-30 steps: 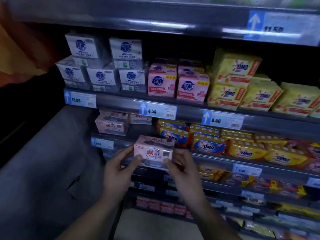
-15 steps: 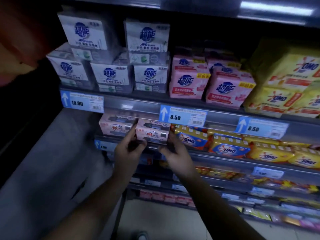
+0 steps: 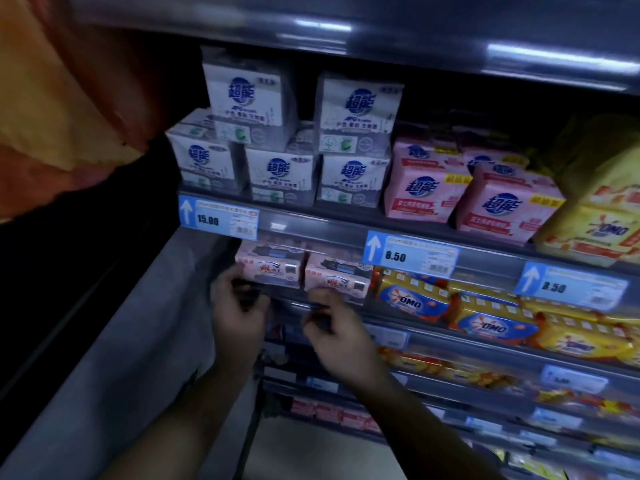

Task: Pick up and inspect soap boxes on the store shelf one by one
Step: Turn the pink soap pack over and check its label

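The pink soap box (image 3: 335, 279) now sits back on the shelf (image 3: 408, 311); left hand (image 3: 239, 313) and right hand (image 3: 341, 336), blurred, hang half-curled and empty below its front edge.

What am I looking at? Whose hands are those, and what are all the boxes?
This picture comes from a camera worn on a person's head, so you see what they see when they look down at a store shelf. The two hands belong to that person: the left hand and the right hand. Both sit just below two pink soap boxes on the shelf, the left pink box and the right pink box. The picture is blurry, so I cannot tell whether the fingers touch the boxes, but neither hand is carrying anything. Above them are white soap packs, stacked two high, and pink packs beside those. To the right lie yellow and blue soap bars. The blue tags with arrows, like the 15.00 tag, show prices.
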`<state>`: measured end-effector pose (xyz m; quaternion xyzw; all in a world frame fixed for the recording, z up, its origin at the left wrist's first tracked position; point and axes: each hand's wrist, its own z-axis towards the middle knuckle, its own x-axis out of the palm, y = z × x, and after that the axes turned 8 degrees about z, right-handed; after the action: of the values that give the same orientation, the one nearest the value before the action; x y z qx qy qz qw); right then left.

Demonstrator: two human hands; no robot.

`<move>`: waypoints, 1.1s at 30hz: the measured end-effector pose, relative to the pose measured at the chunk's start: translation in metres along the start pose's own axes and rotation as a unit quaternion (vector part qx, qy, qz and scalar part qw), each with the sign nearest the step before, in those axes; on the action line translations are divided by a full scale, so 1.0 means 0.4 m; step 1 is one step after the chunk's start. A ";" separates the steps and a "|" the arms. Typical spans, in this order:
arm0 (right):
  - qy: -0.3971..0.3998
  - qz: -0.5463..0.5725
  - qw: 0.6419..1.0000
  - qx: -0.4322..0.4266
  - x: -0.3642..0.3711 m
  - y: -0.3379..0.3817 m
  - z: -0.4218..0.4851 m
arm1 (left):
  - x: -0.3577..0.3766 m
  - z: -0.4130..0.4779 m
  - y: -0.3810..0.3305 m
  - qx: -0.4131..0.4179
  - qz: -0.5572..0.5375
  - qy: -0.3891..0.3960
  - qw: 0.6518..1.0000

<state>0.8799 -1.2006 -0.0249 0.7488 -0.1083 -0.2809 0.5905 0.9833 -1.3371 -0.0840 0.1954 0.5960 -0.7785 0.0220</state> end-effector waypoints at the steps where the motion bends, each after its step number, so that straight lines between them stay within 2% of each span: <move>1: 0.030 -0.006 0.999 0.009 0.024 0.014 0.015 | -0.010 0.024 0.005 -0.013 0.009 0.008 1.000; 5: 0.028 -0.009 0.999 0.016 0.091 0.027 0.073 | -0.018 0.079 0.007 -0.020 0.008 0.071 0.997; 10: -0.008 0.033 0.999 0.000 0.132 0.009 0.103 | -0.026 0.094 0.019 -0.043 -0.001 0.093 0.995; 12: -0.020 0.044 0.999 0.003 0.131 0.010 0.102 | -0.033 0.098 0.017 -0.057 -0.022 0.084 0.995; 17: -0.030 0.090 0.995 -0.005 0.143 0.011 0.045 | -0.052 0.064 -0.035 -0.068 -0.113 -0.019 0.991; 20: -0.032 0.108 0.993 -0.022 0.124 0.020 -0.037 | -0.075 0.017 -0.068 -0.071 -0.154 -0.030 0.985; 23: -0.028 0.141 0.989 -0.041 0.075 0.001 -0.123 | -0.100 -0.061 -0.095 -0.116 -0.181 -0.006 0.977; 27: -0.022 0.177 0.982 -0.064 -0.019 -0.042 -0.234 | -0.114 -0.196 -0.169 -0.123 -0.180 0.042 0.975; 31: -0.040 0.187 0.979 -0.074 -0.122 -0.064 -0.342 | -0.096 -0.339 -0.264 -0.130 -0.213 0.130 0.960; 33: -0.053 0.199 0.976 -0.073 -0.177 -0.076 -0.390 | -0.093 -0.393 -0.288 -0.099 -0.194 0.186 0.958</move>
<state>0.9024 -1.0285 -0.0103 0.6513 -0.2654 -0.2044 0.6809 1.0307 -1.1640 0.0006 0.2143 0.6904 -0.6546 -0.2214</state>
